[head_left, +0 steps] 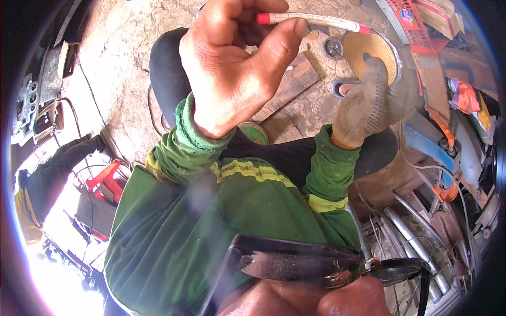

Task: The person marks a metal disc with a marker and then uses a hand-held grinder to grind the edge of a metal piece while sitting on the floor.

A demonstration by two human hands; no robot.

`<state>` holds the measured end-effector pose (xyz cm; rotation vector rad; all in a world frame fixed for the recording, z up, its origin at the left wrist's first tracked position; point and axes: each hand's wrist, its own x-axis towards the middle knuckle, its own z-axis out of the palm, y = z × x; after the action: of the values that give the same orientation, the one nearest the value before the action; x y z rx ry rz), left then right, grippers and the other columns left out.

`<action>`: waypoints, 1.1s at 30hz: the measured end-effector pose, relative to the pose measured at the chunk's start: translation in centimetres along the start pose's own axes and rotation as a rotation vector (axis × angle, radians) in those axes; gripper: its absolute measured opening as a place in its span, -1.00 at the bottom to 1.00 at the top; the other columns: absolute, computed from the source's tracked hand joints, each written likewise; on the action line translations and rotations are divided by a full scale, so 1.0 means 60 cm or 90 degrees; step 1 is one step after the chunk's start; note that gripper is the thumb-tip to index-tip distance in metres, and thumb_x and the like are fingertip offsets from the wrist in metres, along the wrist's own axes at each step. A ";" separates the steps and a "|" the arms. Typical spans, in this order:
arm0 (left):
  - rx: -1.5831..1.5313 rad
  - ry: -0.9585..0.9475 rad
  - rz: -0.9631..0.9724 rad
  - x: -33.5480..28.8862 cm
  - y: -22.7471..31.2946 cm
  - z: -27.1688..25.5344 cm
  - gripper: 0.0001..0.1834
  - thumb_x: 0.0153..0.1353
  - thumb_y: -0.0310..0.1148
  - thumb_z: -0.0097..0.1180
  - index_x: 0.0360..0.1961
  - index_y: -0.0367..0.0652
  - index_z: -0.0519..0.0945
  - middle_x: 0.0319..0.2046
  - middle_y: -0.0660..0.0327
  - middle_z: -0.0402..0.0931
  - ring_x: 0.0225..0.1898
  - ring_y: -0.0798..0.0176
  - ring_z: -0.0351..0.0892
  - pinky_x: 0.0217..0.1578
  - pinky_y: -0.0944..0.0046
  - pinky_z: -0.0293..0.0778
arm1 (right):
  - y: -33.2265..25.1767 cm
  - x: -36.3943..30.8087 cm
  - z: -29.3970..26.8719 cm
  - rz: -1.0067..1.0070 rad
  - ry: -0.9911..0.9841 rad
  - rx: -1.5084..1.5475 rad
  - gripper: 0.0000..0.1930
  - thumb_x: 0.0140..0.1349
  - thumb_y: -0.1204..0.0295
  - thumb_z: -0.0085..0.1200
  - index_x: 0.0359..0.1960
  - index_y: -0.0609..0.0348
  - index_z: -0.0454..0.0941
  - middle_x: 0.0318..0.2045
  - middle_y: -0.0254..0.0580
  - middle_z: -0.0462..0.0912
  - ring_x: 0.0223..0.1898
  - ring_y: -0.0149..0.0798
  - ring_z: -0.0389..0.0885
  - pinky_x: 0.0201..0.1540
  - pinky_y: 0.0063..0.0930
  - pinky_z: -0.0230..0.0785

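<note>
Bare, my left hand [237,68] pinches a slim white pen-like tube with red ends [316,21] between thumb and fingers, near its left end. A thin curved silvery strip [399,58] arcs from behind the tube round to my right hand [363,100]. That hand wears a grey dotted work glove; its fingers close where the strip meets them, though they are partly hidden. Behind the strip lies a round tan disc [387,50]. Below the tube, a wooden board [292,87] lies on the ground between my knees.
A small round metal part [333,48] lies by the disc. Red crate [414,23] stands at far right. Metal pipes [414,247] and a blue piece [427,145] clutter the right side. Another person's leg [68,155], cables and a red object [104,179] are at left.
</note>
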<state>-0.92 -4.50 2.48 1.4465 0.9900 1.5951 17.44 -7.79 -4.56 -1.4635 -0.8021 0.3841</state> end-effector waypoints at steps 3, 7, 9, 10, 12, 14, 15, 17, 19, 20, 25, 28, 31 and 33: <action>0.052 -0.013 0.026 0.001 0.000 -0.006 -0.82 0.21 -0.67 0.27 -0.22 -0.38 0.51 -0.48 0.23 0.51 -0.53 0.54 0.42 -0.51 0.50 0.33 | 0.000 0.000 0.002 0.035 0.013 0.057 -0.82 0.17 0.52 0.34 -0.23 0.34 0.66 -0.32 -0.16 0.72 -0.31 -0.32 0.65 -0.21 -0.43 0.51; 0.021 -0.003 -0.047 -0.010 0.021 -0.011 -0.78 0.21 -0.65 0.29 -0.15 -0.34 0.54 -0.38 0.22 0.58 -0.44 0.51 0.48 -0.39 0.50 0.38 | 0.007 0.003 0.002 0.008 0.002 0.071 -0.83 0.18 0.53 0.33 -0.23 0.35 0.66 -0.30 -0.14 0.72 -0.30 -0.32 0.64 -0.20 -0.42 0.52; 0.017 -0.029 -0.082 -0.015 0.038 -0.013 -0.77 0.21 -0.65 0.29 -0.11 -0.32 0.56 -0.33 0.21 0.62 -0.38 0.49 0.51 -0.32 0.50 0.40 | 0.017 0.004 0.000 0.008 0.005 0.097 -0.83 0.19 0.53 0.33 -0.23 0.36 0.65 -0.29 -0.15 0.72 -0.30 -0.32 0.64 -0.20 -0.42 0.52; 0.006 -0.059 -0.078 -0.016 0.043 -0.014 -0.77 0.22 -0.65 0.28 -0.11 -0.32 0.56 -0.33 0.21 0.62 -0.38 0.49 0.51 -0.32 0.50 0.39 | 0.021 0.004 -0.002 0.000 0.005 0.089 -0.83 0.19 0.53 0.33 -0.23 0.36 0.65 -0.29 -0.15 0.72 -0.30 -0.32 0.64 -0.19 -0.42 0.51; -0.027 -0.063 -0.059 -0.022 0.042 -0.005 -0.78 0.22 -0.65 0.27 -0.12 -0.31 0.56 -0.33 0.22 0.61 -0.37 0.50 0.49 -0.31 0.49 0.38 | 0.027 0.004 -0.006 -0.026 0.005 0.041 -0.81 0.19 0.52 0.34 -0.22 0.35 0.66 -0.28 -0.16 0.72 -0.29 -0.33 0.64 -0.19 -0.43 0.51; -0.043 -0.073 -0.081 -0.023 0.043 -0.005 -0.78 0.21 -0.64 0.28 -0.13 -0.30 0.56 -0.33 0.23 0.60 -0.37 0.50 0.49 -0.31 0.48 0.38 | 0.033 0.005 -0.010 -0.048 -0.002 -0.001 -0.79 0.18 0.51 0.35 -0.20 0.35 0.66 -0.28 -0.16 0.72 -0.28 -0.33 0.64 -0.19 -0.43 0.51; -0.051 -0.078 -0.092 -0.023 0.043 -0.005 -0.78 0.21 -0.64 0.29 -0.13 -0.30 0.56 -0.33 0.24 0.60 -0.36 0.50 0.49 -0.30 0.48 0.37 | 0.040 0.006 -0.013 -0.054 -0.010 -0.007 -0.78 0.18 0.51 0.36 -0.19 0.36 0.66 -0.28 -0.16 0.72 -0.28 -0.34 0.64 -0.19 -0.43 0.51; -0.022 -0.077 -0.088 -0.020 0.042 -0.004 -0.77 0.20 -0.64 0.29 -0.13 -0.29 0.56 -0.34 0.24 0.59 -0.37 0.51 0.48 -0.33 0.50 0.36 | 0.040 0.007 -0.013 -0.069 -0.030 -0.022 -0.76 0.18 0.51 0.36 -0.16 0.36 0.67 -0.27 -0.16 0.72 -0.27 -0.34 0.64 -0.19 -0.43 0.51; -0.012 -0.074 -0.091 -0.019 0.042 -0.003 -0.77 0.20 -0.64 0.30 -0.14 -0.28 0.56 -0.34 0.25 0.59 -0.38 0.52 0.47 -0.34 0.51 0.35 | 0.027 0.008 -0.013 -0.076 -0.045 -0.024 -0.76 0.18 0.52 0.35 -0.14 0.37 0.67 -0.26 -0.16 0.72 -0.26 -0.33 0.64 -0.18 -0.43 0.52; -0.016 -0.072 -0.096 -0.019 0.042 -0.002 -0.76 0.20 -0.64 0.31 -0.14 -0.28 0.56 -0.34 0.25 0.59 -0.38 0.53 0.47 -0.35 0.51 0.35 | 0.021 0.008 -0.013 -0.074 -0.049 -0.016 -0.76 0.18 0.52 0.35 -0.14 0.37 0.67 -0.26 -0.16 0.72 -0.26 -0.33 0.65 -0.17 -0.43 0.52; -0.053 -0.031 -0.081 -0.020 0.030 0.007 -0.78 0.20 -0.65 0.30 -0.16 -0.31 0.55 -0.40 0.24 0.57 -0.45 0.53 0.45 -0.41 0.50 0.34 | -0.014 0.003 0.014 -0.105 0.004 0.074 -0.78 0.19 0.57 0.31 -0.14 0.38 0.67 -0.24 -0.15 0.72 -0.24 -0.32 0.65 -0.15 -0.43 0.54; -0.085 -0.014 -0.035 -0.011 0.020 0.014 -0.82 0.21 -0.67 0.27 -0.22 -0.38 0.51 -0.48 0.22 0.51 -0.56 0.54 0.40 -0.52 0.50 0.32 | 0.045 0.008 -0.017 -0.043 -0.023 0.048 -0.78 0.19 0.55 0.31 -0.15 0.38 0.66 -0.25 -0.15 0.72 -0.25 -0.31 0.66 -0.16 -0.42 0.54; 0.014 -0.034 -0.002 0.001 0.017 0.002 -0.83 0.21 -0.67 0.26 -0.23 -0.39 0.50 -0.48 0.21 0.52 -0.56 0.53 0.41 -0.52 0.50 0.33 | 0.031 0.011 -0.017 0.037 -0.018 0.059 -0.78 0.20 0.51 0.32 -0.17 0.38 0.66 -0.26 -0.14 0.72 -0.27 -0.30 0.66 -0.18 -0.40 0.54; -0.002 -0.013 0.003 0.001 0.005 -0.001 -0.83 0.22 -0.67 0.25 -0.23 -0.39 0.50 -0.48 0.21 0.51 -0.55 0.53 0.42 -0.53 0.50 0.32 | 0.014 0.007 -0.007 0.022 -0.007 0.059 -0.78 0.20 0.49 0.32 -0.18 0.38 0.66 -0.27 -0.15 0.72 -0.28 -0.30 0.67 -0.20 -0.39 0.54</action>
<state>-0.96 -4.59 2.75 1.4613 0.9725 1.5826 18.21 -7.73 -5.27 -1.3918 -0.7587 0.4494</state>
